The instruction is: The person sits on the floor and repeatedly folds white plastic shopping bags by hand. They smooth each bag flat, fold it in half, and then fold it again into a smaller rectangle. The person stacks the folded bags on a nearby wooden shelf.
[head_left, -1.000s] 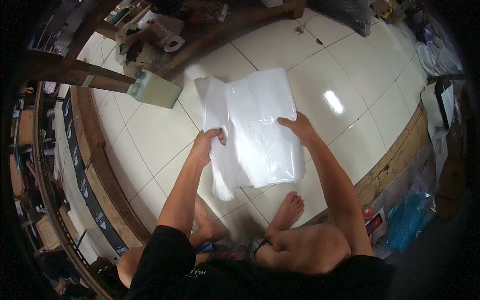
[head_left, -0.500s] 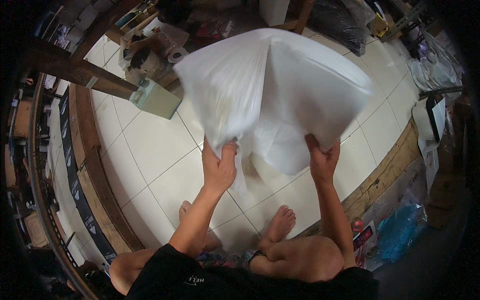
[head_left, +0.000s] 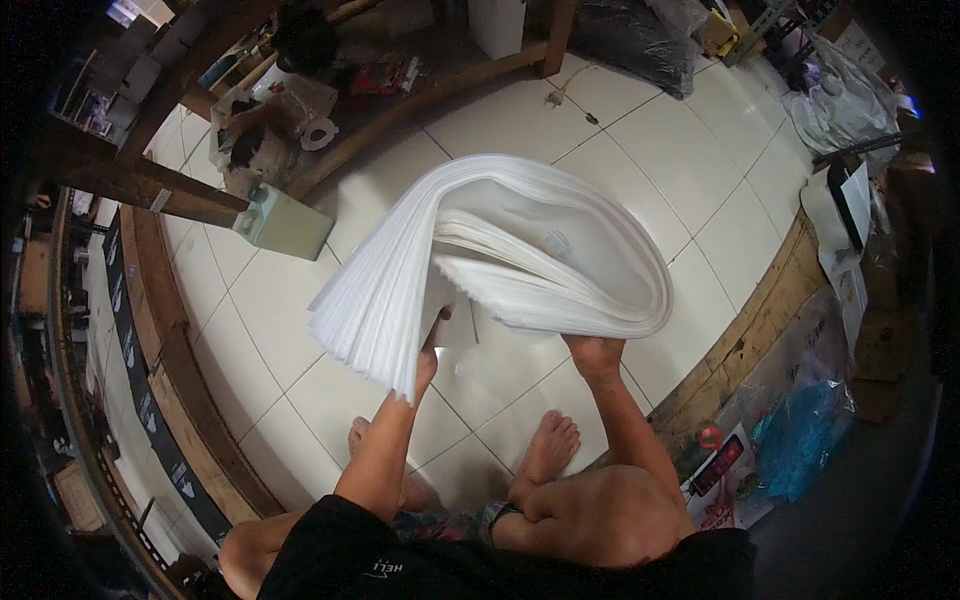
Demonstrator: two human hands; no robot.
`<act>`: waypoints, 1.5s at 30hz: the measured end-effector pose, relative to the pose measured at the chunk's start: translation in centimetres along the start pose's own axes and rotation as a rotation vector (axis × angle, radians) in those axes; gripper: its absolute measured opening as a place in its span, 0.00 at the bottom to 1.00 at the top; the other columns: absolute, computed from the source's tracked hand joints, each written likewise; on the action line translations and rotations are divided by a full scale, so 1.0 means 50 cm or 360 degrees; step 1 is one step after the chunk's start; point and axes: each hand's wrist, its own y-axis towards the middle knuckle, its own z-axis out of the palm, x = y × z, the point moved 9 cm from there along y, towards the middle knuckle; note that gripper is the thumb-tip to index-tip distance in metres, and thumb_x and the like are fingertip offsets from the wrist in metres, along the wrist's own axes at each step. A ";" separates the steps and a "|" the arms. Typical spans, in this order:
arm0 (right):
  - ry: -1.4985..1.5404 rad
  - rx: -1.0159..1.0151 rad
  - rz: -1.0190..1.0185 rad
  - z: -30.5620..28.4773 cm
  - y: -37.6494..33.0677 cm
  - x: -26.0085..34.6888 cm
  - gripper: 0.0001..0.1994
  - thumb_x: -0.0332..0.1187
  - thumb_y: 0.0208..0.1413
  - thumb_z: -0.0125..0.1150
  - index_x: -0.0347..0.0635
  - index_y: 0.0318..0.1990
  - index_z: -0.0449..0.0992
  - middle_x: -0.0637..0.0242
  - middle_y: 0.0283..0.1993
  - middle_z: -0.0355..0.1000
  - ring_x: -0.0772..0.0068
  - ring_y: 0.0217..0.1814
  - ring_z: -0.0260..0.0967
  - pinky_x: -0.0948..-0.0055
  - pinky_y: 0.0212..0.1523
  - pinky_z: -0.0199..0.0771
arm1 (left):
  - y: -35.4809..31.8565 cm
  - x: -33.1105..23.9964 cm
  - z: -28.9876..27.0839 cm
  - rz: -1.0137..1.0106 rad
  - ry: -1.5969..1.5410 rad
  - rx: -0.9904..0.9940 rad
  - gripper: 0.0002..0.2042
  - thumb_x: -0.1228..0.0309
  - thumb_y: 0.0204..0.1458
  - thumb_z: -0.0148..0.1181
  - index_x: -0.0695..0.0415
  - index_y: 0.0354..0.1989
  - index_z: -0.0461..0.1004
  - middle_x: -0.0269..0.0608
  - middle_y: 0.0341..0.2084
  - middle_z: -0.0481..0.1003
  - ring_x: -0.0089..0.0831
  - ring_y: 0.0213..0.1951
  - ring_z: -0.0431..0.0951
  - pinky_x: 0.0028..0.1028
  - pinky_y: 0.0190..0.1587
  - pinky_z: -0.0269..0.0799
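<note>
Above the glossy cream tiled floor (head_left: 290, 330), a thick curled stack of thin white sheets (head_left: 520, 258) is clamped by the left hand (head_left: 428, 358) and right hand (head_left: 596, 358), fingers largely hidden; its fanned layers could slide loose if either grip slackens.

In the middle of your frame, the sheet stack (head_left: 510, 255) sits above the tiled floor (head_left: 270, 300), between your hands: your left hand (head_left: 430, 355) at its lower left, your right hand (head_left: 595, 355) under its lower-right edge. Below it, your left foot (head_left: 360, 435) and right foot (head_left: 550, 445) rest on the tiles. At upper left, you have the jug (head_left: 287, 228) standing before the low shelf (head_left: 420, 112), which spans the top. A timber rail (head_left: 165, 330) borders your left side; a plank (head_left: 745, 340) borders your right. Lower right, the phone (head_left: 715, 465) lies left of the plastic bag (head_left: 800, 440).
</note>
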 end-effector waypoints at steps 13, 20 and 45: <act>0.0245 -0.0270 0.0153 -0.013 -0.027 -0.072 0.21 0.25 0.50 0.72 0.33 0.51 0.73 0.59 0.51 0.75 0.66 0.52 0.73 0.66 0.56 0.72 | -0.025 0.077 -0.014 -0.0370 -0.0326 -0.0102 0.12 0.69 0.63 0.54 0.62 0.50 0.74 0.43 0.38 0.76 0.32 0.41 0.75 0.34 0.48 0.73; 0.0430 -0.0356 0.0117 -0.010 -0.019 -0.055 0.23 0.23 0.50 0.71 0.33 0.54 0.72 0.59 0.51 0.75 0.65 0.53 0.72 0.66 0.57 0.70 | -0.018 0.035 -0.028 -0.0310 -0.0210 -0.0152 0.11 0.70 0.59 0.56 0.63 0.47 0.75 0.42 0.35 0.76 0.31 0.38 0.75 0.33 0.45 0.72; 0.0486 -0.1324 0.0717 -0.370 -0.091 0.193 0.28 0.29 0.54 0.66 0.29 0.60 0.64 0.52 0.56 0.70 0.59 0.55 0.69 0.65 0.58 0.67 | 0.081 -0.597 0.244 -0.0350 0.0294 0.1343 0.16 0.73 0.58 0.54 0.64 0.54 0.71 0.50 0.41 0.78 0.34 0.43 0.76 0.32 0.48 0.71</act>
